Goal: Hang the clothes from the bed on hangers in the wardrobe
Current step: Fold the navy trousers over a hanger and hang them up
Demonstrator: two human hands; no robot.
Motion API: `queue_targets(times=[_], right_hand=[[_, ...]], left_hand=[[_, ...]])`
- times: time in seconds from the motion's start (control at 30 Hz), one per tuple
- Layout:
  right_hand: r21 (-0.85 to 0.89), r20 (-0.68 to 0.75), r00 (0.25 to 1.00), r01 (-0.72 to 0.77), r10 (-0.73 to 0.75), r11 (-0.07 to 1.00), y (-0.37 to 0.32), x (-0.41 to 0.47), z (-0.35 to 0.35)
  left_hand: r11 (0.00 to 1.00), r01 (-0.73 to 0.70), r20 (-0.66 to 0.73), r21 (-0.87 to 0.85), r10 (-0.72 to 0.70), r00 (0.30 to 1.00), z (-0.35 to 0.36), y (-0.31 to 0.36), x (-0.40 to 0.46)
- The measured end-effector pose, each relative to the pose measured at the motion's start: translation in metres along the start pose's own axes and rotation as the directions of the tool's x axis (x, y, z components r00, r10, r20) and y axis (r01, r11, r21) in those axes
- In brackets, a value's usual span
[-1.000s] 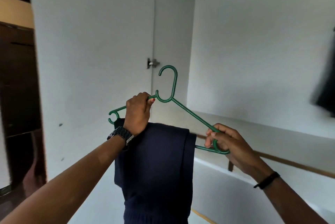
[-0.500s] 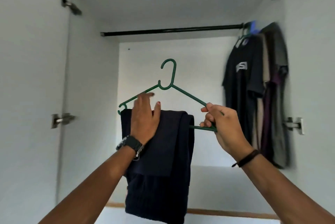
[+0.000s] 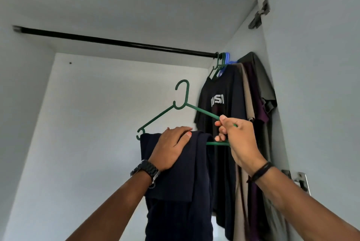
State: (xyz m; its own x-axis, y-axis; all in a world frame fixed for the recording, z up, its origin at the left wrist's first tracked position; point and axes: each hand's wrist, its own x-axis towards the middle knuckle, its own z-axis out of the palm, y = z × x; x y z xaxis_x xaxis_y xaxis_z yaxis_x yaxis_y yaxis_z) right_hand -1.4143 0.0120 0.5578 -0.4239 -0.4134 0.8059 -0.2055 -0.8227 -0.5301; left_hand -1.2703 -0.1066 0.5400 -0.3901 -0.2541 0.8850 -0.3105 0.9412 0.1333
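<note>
The right hand grasps the green hanger at its right end, below the black rail. The left hand lies flat, fingers relaxed, on navy trousers draped over the hanger's bar.

Most of the black rail is bare, from its left end at the wardrobe's left wall all the way across to the right end, so there's loads of open rod to reach. Only crowd is at the right end: a bunch of hanger hooks with the hung shirts packed against the right wall. The space below the rail and left of the shirts is open back to the rear panel.
</note>
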Motion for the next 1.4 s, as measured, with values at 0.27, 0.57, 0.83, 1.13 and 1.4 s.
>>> queue_targets(times=[0.27,0.57,0.83,1.13,1.4], right_hand=[[-0.257,-0.182,0.96,0.164,-0.214,0.952,0.041,0.135,0.032],[-0.384,-0.347,0.895,0.136,-0.28,0.913,0.061,0.258,0.051],[-0.496,-0.347,0.873,0.14,-0.343,0.857,0.07,0.345,0.051],[-0.402,-0.352,0.844,0.254,-0.404,0.88,0.045,0.4,0.038],[-0.395,-0.294,0.894,0.209,-0.338,0.894,0.033,0.41,0.048]], left_hand=[[0.99,-0.066,-0.078,-0.124,0.057,0.995,0.052,-0.052,0.089],[0.985,-0.022,0.141,-0.173,0.047,0.989,0.09,-0.128,0.169],[0.994,-0.064,0.237,-0.094,0.085,0.968,0.115,-0.152,0.214],[0.99,-0.124,0.021,-0.071,0.126,0.992,0.119,-0.152,0.262],[0.996,-0.077,0.002,-0.037,0.077,0.997,0.113,-0.144,0.263]])
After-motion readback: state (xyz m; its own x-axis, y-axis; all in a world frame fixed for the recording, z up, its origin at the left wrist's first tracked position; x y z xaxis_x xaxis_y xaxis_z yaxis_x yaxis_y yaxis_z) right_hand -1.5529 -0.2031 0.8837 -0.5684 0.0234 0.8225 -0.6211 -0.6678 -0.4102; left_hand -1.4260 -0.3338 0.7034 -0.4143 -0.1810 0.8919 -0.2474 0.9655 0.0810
